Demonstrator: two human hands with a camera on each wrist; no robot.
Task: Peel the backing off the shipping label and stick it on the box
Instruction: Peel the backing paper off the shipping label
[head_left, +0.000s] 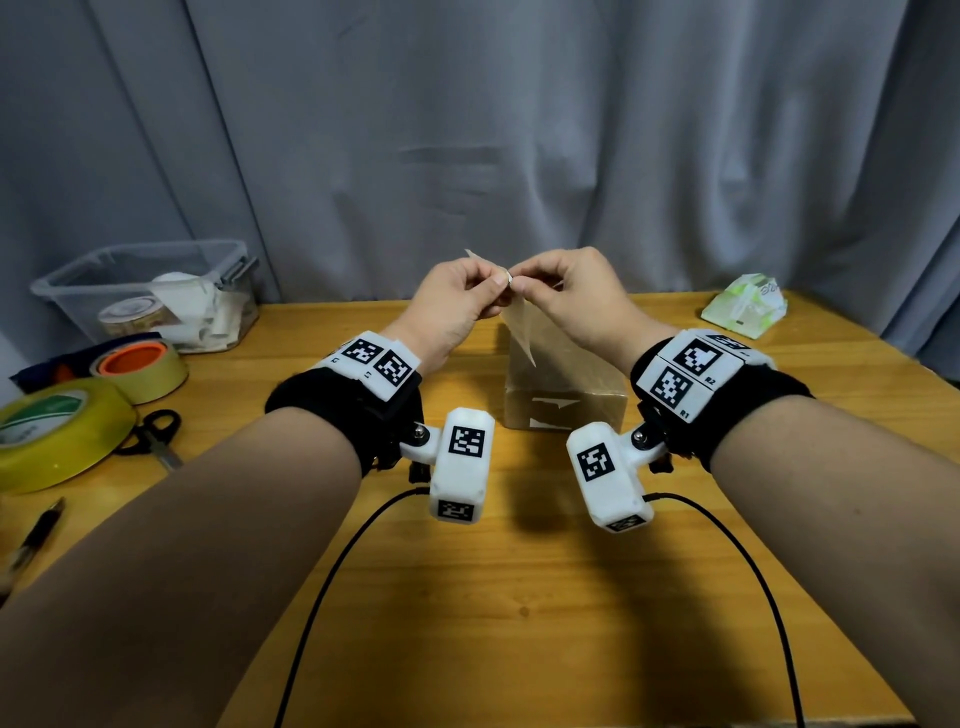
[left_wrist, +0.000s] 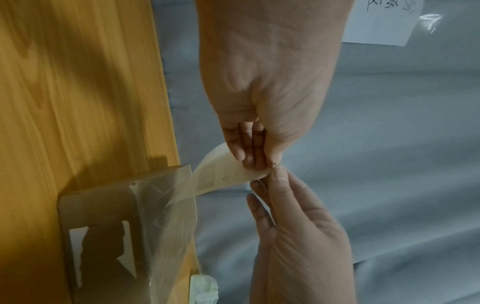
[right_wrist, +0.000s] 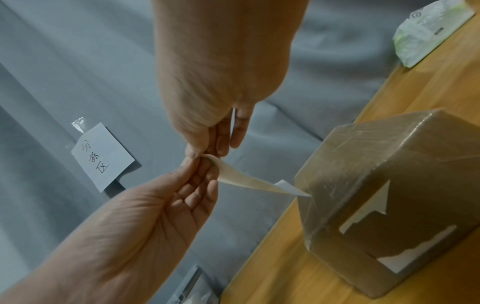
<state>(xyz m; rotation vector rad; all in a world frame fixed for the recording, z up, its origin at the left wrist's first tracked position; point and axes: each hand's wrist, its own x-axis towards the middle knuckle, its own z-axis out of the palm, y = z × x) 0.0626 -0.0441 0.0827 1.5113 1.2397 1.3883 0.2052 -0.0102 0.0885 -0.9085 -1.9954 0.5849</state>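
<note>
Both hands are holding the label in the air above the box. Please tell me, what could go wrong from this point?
Both the left hand and the right hand pinch one corner of the shipping label, so the free end hangs curled; once exposed, the adhesive may fold onto itself. The pinch is small, so the corner could tear or slip. The box is wrapped in wrinkled clear tape and carries torn label remains, so the label may sit creased there.

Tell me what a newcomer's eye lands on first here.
Both hands, raised mid-frame above the table: the left hand and right hand meet fingertip to fingertip, pinching the shipping label, which hangs down curled. Right behind and below it stands the brown tape-wrapped box, with torn white label remains on its front. Yellow tape rolls sit at far left.
</note>
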